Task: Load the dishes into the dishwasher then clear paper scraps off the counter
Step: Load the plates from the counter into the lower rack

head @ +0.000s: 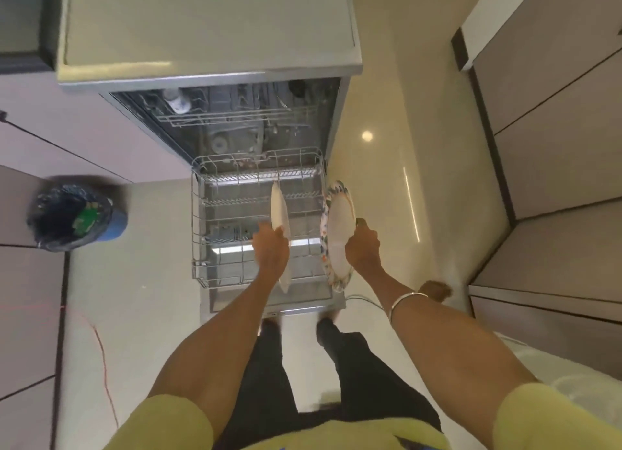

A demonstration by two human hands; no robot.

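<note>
My left hand [271, 251] grips a white plate [279, 210] on edge over the pulled-out rack [198, 220]; my right hand [363, 247] holds a patterned plate [338, 234] beside it.

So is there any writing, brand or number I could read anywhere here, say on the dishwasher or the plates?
None can be read.
Dishwasher door: small marks on its front edge, too blurred to read.
Patterned plate in the right hand: coloured rim decoration only, no words.
White plate in the left hand: plain.
Green item in the bin: any print is too blurred to read.
</note>
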